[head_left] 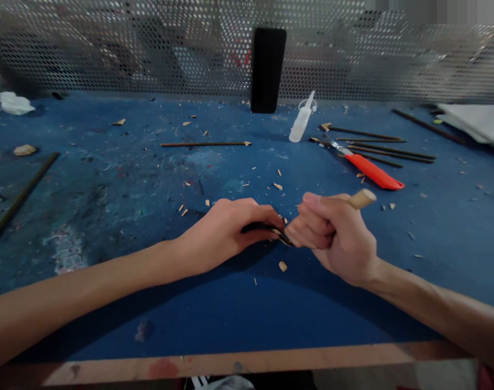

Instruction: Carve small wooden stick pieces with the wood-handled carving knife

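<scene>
My left hand rests low over the blue table, with thumb and fingers closed on a short dark twig. A pale cut patch shows at the twig's right end. Wrapped in a fist, my right hand grips a wooden-handled tool; the round handle end sticks out above the thumb side. Its working end is hidden by the fingers, close to the twig's tip. Both hands nearly meet there. Around them lie small wood shavings and a pale chip.
A red-handled knife lies at right beside several thin dark sticks. Behind are a white glue bottle and a black phone leaning on the perforated metal screen. Another stick lies left. A wooden edge borders the table.
</scene>
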The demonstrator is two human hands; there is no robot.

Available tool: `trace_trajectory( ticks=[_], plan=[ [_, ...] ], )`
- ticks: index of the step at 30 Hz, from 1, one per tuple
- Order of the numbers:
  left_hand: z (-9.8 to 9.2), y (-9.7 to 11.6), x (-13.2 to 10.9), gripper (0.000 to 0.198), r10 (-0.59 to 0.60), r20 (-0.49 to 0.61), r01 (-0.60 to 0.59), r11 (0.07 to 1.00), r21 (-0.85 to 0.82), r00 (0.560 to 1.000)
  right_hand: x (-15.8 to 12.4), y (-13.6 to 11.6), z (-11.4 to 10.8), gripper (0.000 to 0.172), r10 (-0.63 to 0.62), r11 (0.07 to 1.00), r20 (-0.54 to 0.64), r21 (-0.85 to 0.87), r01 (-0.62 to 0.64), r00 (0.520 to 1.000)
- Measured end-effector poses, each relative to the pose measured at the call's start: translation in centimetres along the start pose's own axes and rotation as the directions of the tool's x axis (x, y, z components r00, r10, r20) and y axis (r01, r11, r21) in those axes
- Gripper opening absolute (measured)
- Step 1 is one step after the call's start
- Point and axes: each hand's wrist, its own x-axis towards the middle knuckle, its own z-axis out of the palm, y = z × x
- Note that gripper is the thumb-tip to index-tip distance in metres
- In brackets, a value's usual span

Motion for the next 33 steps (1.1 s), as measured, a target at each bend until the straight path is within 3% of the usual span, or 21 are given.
trace_trajectory(
  ticks=[11,20,26,33],
  plan=[
    [0.1,0.5,-0.4,0.013,-0.018,-0.004,0.018,0.999,0.037,1.0,0.0,1.0,-0.4,0.06,-0.116,0.993,0.049,-0.006,0.116,0.992],
    [0.0,1.4,-0.4,0.009,-0.013,-0.052,0.012,0.999,-0.031,0.999,-1.1,0.6,-0.4,0.056,-0.189,0.914,0.191,-0.326,0.244,0.963],
    [-0.2,1.0,0.2,0.011,-0.12,0.01,0.12,0.98,-0.157,0.993,-0.3,0.7,-1.0,0.059,-0.117,0.99,0.102,-0.065,0.124,0.988],
    [-0.4,0.6,0.5,0.009,-0.131,0.055,0.14,0.962,-0.235,0.99,-0.2,0.8,-1.1,0.06,-0.102,0.991,0.14,-0.07,0.112,0.985]
  ],
)
